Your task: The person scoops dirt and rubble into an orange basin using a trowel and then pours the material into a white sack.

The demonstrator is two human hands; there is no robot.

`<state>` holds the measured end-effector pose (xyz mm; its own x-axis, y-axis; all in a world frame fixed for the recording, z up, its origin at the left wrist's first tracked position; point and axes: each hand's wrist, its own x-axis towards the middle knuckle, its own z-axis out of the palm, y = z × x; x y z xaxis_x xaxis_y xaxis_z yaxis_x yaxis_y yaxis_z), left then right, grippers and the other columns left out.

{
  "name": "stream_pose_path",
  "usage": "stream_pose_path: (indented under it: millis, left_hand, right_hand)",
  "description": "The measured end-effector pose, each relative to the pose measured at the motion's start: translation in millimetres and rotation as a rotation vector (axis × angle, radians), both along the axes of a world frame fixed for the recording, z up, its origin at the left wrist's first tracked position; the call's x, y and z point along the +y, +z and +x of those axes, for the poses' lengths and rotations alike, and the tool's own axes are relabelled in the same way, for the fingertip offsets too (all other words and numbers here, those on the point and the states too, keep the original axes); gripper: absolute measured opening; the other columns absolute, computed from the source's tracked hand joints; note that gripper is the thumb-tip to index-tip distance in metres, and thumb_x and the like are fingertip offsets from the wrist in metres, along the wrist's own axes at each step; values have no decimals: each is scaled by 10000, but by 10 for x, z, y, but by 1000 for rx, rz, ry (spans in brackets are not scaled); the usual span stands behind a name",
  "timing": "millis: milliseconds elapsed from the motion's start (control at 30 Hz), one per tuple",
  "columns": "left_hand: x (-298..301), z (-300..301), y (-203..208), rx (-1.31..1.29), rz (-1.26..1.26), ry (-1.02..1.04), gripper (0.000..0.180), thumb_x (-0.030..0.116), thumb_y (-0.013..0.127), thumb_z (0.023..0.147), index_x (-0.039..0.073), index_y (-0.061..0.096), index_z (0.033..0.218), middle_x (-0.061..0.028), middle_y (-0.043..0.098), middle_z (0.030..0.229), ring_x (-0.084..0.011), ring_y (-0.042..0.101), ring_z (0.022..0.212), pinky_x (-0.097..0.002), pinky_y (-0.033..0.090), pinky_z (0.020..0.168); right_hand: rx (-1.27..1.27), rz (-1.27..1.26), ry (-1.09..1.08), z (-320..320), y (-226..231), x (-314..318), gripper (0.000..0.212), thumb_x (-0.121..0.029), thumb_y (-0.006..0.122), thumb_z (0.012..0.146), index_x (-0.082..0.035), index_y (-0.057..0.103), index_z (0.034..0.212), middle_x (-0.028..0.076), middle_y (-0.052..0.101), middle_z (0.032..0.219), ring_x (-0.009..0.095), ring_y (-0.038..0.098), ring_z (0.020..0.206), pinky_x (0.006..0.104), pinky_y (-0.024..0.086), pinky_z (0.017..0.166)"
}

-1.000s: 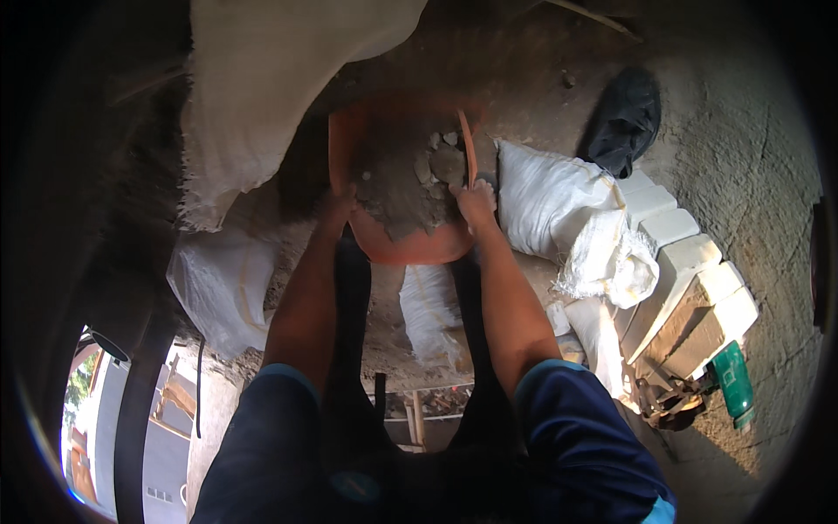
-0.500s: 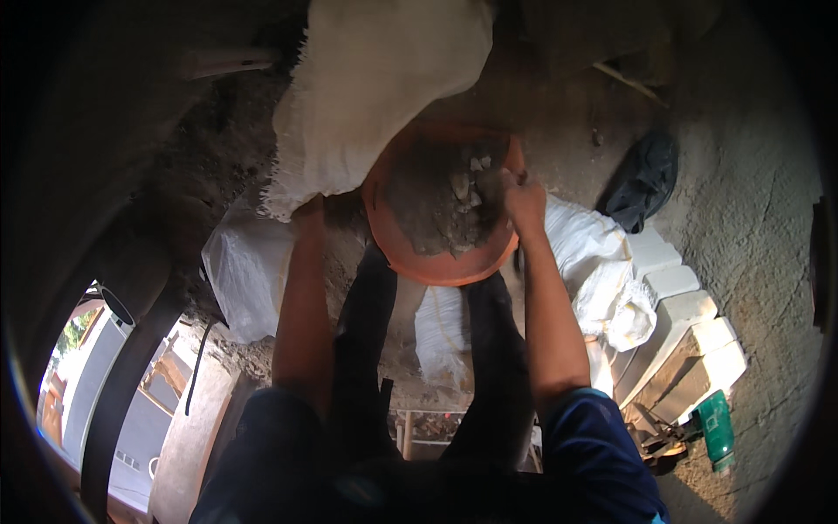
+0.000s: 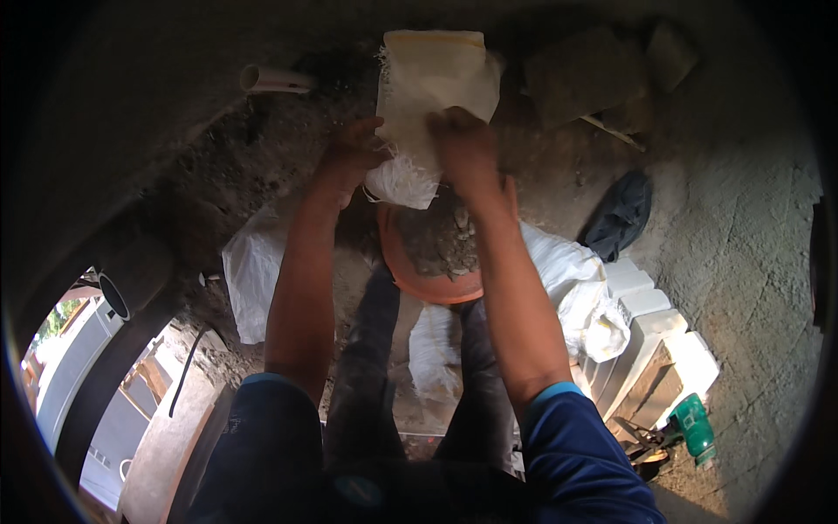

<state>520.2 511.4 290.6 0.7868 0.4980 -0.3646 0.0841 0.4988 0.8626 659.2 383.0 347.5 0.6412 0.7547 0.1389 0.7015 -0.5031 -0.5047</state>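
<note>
Your right hand (image 3: pixel 463 150) is clenched on the face of a pale sack (image 3: pixel 436 79), though blur hides the fingertips; your left hand (image 3: pixel 353 157) has its thumb and fingers parted at the frayed edge, and you cannot tell from here whether it pinches the cloth or only rests against it. The sack is out in front of you, its frayed end overlapping the far side of the orange basin (image 3: pixel 439 291), which sits just beyond your legs with neither hand on it. That uneven hold looks like the main risk: if the left hand has no real grip, the edge could slip away and the mouth fold shut. The loose threads could snag on your fingers or tear further under a hard pull. The basin holds grey rubble (image 3: pixel 434 247), so a low swing of the cloth or a knock from your shin could tip its rim and spill grit around your feet. A white sack (image 3: pixel 434 349) lies between your legs, with another bulky sack (image 3: pixel 563 293) beside the basin on the right; a careless step could catch either. Dim light around the hands makes a poor grip easy to miss.
</note>
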Motion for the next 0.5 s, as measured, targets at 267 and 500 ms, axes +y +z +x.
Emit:
stream_pose_path:
  millis: [267,500]
  left_hand:
    - [223,-259,-20,364,472,120,546,40,602,738,-3,499,1272,-144,623,1078,-213,618,940,-307,486,817]
    - [332,-43,148,319,710,173,557,239,735,735,-30,558,1189,-194,622,1129,-291,596,1065,-374,466,887]
  right_hand:
    - [538,363,-630,164,363,-958,321,-242,590,847,58,593,731,76,577,586,128,557,562,293,436,546]
    - [344,-74,-646,-176,98,-1390,238,-206,606,803,31,613,825,173,616,752,255,594,721,367,454,688]
